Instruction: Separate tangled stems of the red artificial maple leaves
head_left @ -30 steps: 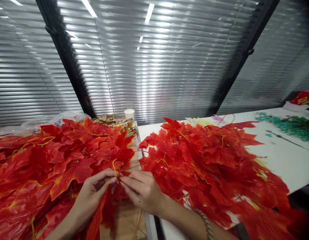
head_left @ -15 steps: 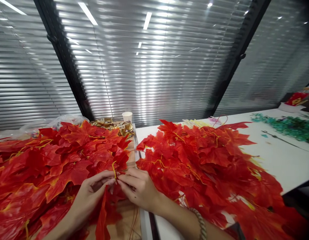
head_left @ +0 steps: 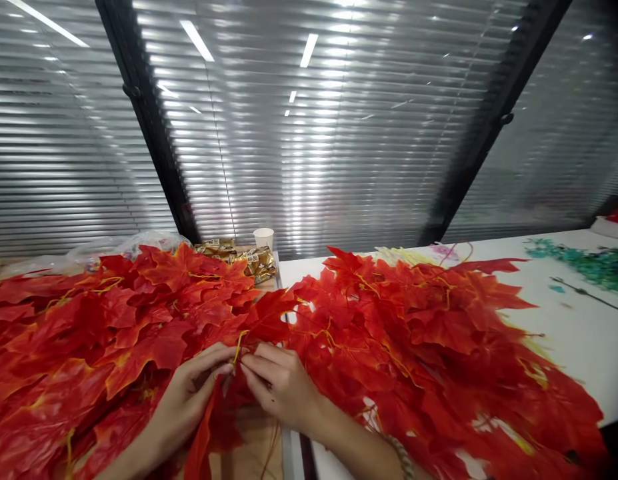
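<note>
Red fabric maple leaves cover nearly everything in front of you, and your two hands meet in the gap between the heaps. Your left hand (head_left: 189, 393) has its thumb and forefinger pinched shut on a thin yellow stem (head_left: 237, 345), and your right hand (head_left: 279, 385) pinches the same stem just beside it, fingertips almost touching. The stem rises from the pinch and leans slightly away from you, toward the right, its long axis close to upright. A folded red leaf (head_left: 205, 433) hangs below your left fingers, pointing back toward you. Both hands are equally near the stem; neither has to reach.

To your left lies the left leaf pile (head_left: 89, 333) on the wooden surface (head_left: 243, 453); to your right, the right leaf pile (head_left: 419, 340) spreads over the white surface (head_left: 579, 333). Beyond the hands stand a paper cup (head_left: 263, 238) and gold wrapped packets (head_left: 249, 257), well apart from your grip.
</note>
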`<state>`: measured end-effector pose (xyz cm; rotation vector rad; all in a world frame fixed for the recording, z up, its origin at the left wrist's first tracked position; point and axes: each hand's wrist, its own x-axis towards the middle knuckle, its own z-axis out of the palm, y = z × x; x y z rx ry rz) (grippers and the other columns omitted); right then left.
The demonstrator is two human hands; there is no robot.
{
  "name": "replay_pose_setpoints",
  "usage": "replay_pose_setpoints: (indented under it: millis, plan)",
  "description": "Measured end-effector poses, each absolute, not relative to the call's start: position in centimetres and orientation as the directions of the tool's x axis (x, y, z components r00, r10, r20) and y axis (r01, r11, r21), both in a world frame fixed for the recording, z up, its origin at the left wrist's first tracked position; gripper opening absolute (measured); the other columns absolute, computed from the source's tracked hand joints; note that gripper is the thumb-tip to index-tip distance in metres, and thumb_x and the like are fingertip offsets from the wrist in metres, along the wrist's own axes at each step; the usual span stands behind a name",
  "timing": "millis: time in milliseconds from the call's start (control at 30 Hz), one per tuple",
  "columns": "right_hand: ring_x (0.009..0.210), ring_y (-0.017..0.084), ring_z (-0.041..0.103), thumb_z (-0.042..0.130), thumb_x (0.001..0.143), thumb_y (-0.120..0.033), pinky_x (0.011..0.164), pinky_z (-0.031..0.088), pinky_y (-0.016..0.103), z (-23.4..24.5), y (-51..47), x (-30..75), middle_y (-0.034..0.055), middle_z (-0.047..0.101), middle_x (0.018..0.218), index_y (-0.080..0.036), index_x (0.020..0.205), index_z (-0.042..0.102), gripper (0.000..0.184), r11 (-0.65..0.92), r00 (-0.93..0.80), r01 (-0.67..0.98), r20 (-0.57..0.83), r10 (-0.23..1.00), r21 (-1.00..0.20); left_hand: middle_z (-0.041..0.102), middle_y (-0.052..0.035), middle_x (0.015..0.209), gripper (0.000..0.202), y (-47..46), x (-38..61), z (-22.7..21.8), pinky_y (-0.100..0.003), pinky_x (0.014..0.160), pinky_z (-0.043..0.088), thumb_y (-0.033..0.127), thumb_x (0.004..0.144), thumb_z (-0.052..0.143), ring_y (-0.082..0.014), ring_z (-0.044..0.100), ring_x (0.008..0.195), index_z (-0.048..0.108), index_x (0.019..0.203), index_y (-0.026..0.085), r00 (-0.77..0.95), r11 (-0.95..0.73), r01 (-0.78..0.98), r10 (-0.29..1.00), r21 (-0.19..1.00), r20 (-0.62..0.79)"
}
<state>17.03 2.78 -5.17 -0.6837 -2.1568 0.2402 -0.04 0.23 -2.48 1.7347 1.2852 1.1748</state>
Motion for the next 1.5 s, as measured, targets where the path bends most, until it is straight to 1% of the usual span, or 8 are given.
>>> replay_pose_setpoints:
  millis: [233, 400, 567, 667, 833, 1233, 1333, 1500]
  plan:
    - [0.063, 0.011, 0.049, 0.036, 0.090, -0.018, 0.057, 0.039, 0.021, -4.8, 2.7, 17.0, 0.0027, 0.054, 0.071, -0.015, 0.078, 0.059, 0.026, 0.833, -0.542, 0.404, 0.634, 0.552, -0.379, 0.069, -0.0023, 0.079, 0.020, 0.5, 0.2, -2.2, -0.021, 0.067, 0.052, 0.019, 0.075, 0.057, -0.0166, 0.064, 0.074, 0.072, 0.087, 0.025, 0.150, -0.412, 0.409, 0.910, 0.814, 0.386]
    - [0.064, 0.012, 0.049, 0.035, 0.090, -0.020, 0.057, 0.039, 0.021, -4.7, 3.0, 17.0, 0.0033, 0.054, 0.070, -0.014, 0.081, 0.060, 0.027, 0.839, -0.538, 0.397, 0.646, 0.541, -0.373, 0.065, -0.0017, 0.078, 0.018, 0.6, 0.1, -2.7, -0.019, 0.067, 0.051, 0.018, 0.076, 0.055, -0.0149, 0.062, 0.072, 0.069, 0.085, 0.022, 0.111, -0.469, 0.491, 0.870, 0.734, 0.481]
    - [0.063, 0.011, 0.048, 0.037, 0.089, -0.020, 0.055, 0.038, 0.021, -4.7, 3.0, 17.0, 0.0028, 0.053, 0.069, -0.015, 0.081, 0.061, 0.026, 0.841, -0.544, 0.377, 0.641, 0.541, -0.389, 0.063, -0.0002, 0.079, 0.014, 0.3, 0.6, -2.8, -0.016, 0.067, 0.050, 0.018, 0.077, 0.054, -0.0129, 0.060, 0.072, 0.067, 0.081, 0.022, 0.095, -0.480, 0.491, 0.859, 0.727, 0.503]
    - [0.061, 0.010, 0.046, 0.038, 0.089, -0.021, 0.054, 0.037, 0.020, -5.0, 3.0, 16.8, 0.0026, 0.053, 0.068, -0.015, 0.074, 0.060, 0.027, 0.840, -0.547, 0.329, 0.638, 0.541, -0.430, 0.063, -0.0001, 0.076, 0.014, -0.1, 1.1, -2.8, -0.015, 0.065, 0.050, 0.018, 0.077, 0.054, -0.0121, 0.060, 0.068, 0.067, 0.080, 0.022, 0.078, -0.477, 0.461, 0.862, 0.748, 0.502]
    - [0.055, 0.009, 0.042, 0.043, 0.086, -0.020, 0.052, 0.034, 0.020, -4.9, 2.9, 16.6, -0.0006, 0.046, 0.059, -0.014, 0.062, 0.055, 0.028, 0.786, -0.501, 0.233, 0.622, 0.602, -0.572, 0.063, -0.0004, 0.071, 0.012, -0.5, 1.2, -2.4, -0.016, 0.063, 0.050, 0.018, 0.077, 0.056, -0.0124, 0.060, 0.066, 0.067, 0.075, 0.019, 0.057, -0.422, 0.436, 0.894, 0.795, 0.444]
    - [0.064, 0.011, 0.049, 0.047, 0.084, -0.017, 0.059, 0.038, 0.020, -4.7, 2.3, 16.3, 0.0022, 0.055, 0.069, -0.013, 0.076, 0.063, 0.019, 0.695, -0.427, 0.159, 0.586, 0.689, -0.701, 0.064, 0.0003, 0.073, 0.006, -0.3, 1.0, -2.2, -0.017, 0.062, 0.050, 0.018, 0.075, 0.058, -0.0128, 0.061, 0.067, 0.064, 0.077, 0.020, 0.100, -0.425, 0.462, 0.897, 0.778, 0.431]
    - [0.060, 0.010, 0.048, 0.048, 0.084, -0.017, 0.057, 0.037, 0.020, -4.5, 2.2, 16.3, 0.0008, 0.052, 0.065, -0.013, 0.072, 0.062, 0.019, 0.691, -0.420, 0.173, 0.582, 0.696, -0.702, 0.064, -0.0006, 0.073, 0.008, -0.3, 0.9, -2.2, -0.019, 0.062, 0.050, 0.019, 0.077, 0.056, -0.0133, 0.061, 0.067, 0.064, 0.077, 0.020, 0.122, -0.451, 0.509, 0.881, 0.733, 0.457]
    - [0.056, 0.009, 0.047, 0.050, 0.083, -0.020, 0.054, 0.037, 0.020, -4.5, 2.4, 16.4, -0.0001, 0.052, 0.061, -0.014, 0.072, 0.064, 0.019, 0.685, -0.410, 0.181, 0.579, 0.705, -0.706, 0.063, -0.0024, 0.074, 0.013, -0.1, 0.3, -2.7, -0.022, 0.063, 0.049, 0.019, 0.080, 0.052, -0.0146, 0.060, 0.068, 0.064, 0.077, 0.019, 0.176, -0.511, 0.618, 0.831, 0.598, 0.528]
